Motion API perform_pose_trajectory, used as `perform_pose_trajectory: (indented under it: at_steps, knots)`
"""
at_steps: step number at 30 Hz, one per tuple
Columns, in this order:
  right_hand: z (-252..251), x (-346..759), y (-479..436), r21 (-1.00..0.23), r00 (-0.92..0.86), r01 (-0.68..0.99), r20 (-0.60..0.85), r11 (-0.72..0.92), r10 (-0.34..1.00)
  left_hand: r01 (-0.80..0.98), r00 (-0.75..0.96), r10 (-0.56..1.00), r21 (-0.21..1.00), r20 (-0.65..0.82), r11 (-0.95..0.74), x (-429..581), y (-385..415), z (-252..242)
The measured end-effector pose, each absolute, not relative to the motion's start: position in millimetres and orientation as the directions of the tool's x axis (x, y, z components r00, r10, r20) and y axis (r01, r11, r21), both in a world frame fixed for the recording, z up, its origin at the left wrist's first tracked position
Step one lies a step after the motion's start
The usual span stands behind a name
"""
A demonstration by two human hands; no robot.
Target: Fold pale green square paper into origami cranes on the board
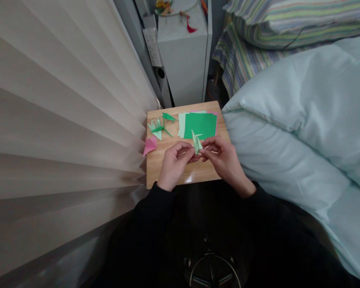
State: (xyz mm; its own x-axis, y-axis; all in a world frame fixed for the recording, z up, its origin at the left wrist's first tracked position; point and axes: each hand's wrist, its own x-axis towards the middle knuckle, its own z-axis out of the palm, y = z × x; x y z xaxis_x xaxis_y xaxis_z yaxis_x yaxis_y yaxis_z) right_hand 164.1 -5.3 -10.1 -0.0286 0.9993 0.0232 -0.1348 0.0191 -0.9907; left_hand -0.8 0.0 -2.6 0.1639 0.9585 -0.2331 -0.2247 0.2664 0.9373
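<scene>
A pale green folded paper crane (pixel 197 144) is held over the small wooden table (pixel 186 172), its points sticking upward. My left hand (pixel 177 159) pinches its left side between thumb and fingers. On the other side, my right hand (pixel 221 157) grips it with thumb and forefinger. Behind the crane lies a stack of paper sheets, with a dark green sheet (pixel 200 125) on top and pale green and pink edges showing below. At the table's left are finished-looking folded pieces: green cranes (pixel 162 128), a pale green one (pixel 156 133) and a pink one (pixel 150 145).
A pleated curtain (pixel 78 100) hangs close along the table's left edge. The bed with a pale blue quilt (pixel 288 120) borders the right. Beyond the table stands a white cabinet (pixel 183 64) with a red tassel (pixel 190 26) on top. A chair base (pixel 211 272) shows below.
</scene>
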Motion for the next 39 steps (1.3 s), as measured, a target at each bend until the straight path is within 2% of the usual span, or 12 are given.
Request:
perform_pose_trajectory:
  at_steps: [3,7,13,18,23,26,30,34,36,39]
  knots:
    - [-9.4,167.4,-5.0,-0.995,-0.072,-0.085,0.057,0.050,0.996,-0.260,0.153,0.957,0.925,-0.245,0.278,-2.0,-0.5,-5.6]
    - [-9.6,169.9,-4.5,-0.995,-0.082,-0.046,0.089,0.085,0.993,-0.192,0.107,0.961,0.943,-0.256,0.272,-3.0,-0.5,-6.3]
    - [-12.1,171.3,-5.2,-0.972,-0.070,0.147,0.172,0.181,0.983,-0.166,0.117,0.972,0.961,-0.204,0.222,-2.8,1.2,-6.9]
    - [-11.2,171.4,-6.3,-0.953,-0.142,0.193,0.207,0.232,0.968,-0.171,0.137,0.978,0.969,-0.157,0.179,-2.9,2.5,-7.9]
    - [-12.0,171.5,-6.5,-0.959,-0.147,0.198,0.178,0.205,0.973,-0.193,0.117,0.989,0.975,-0.089,0.111,-1.9,2.6,-2.9]
    - [-10.7,172.5,-6.7,-0.953,-0.096,0.217,0.197,0.213,0.976,-0.209,0.126,0.979,0.960,-0.162,0.186,0.1,0.0,-0.5]
    - [-9.5,173.4,-6.8,-0.937,-0.068,0.272,0.211,0.221,0.975,-0.157,0.295,0.900,0.913,-0.319,0.375,3.4,-4.4,-0.2]
    - [-11.5,172.1,-7.0,-0.931,-0.117,0.288,0.199,0.225,0.973,-0.131,0.325,0.882,0.907,-0.341,0.400,3.5,-5.2,-1.7]
    - [-12.3,170.7,-7.6,-0.948,-0.092,0.269,0.148,0.168,0.985,-0.124,0.326,0.872,0.897,-0.366,0.424,2.1,-4.9,-2.7]
    - [-13.0,168.5,-8.6,-0.989,-0.075,0.150,-0.009,0.003,0.997,-0.122,0.344,0.855,0.885,-0.387,0.450,-0.3,-4.9,-4.3]
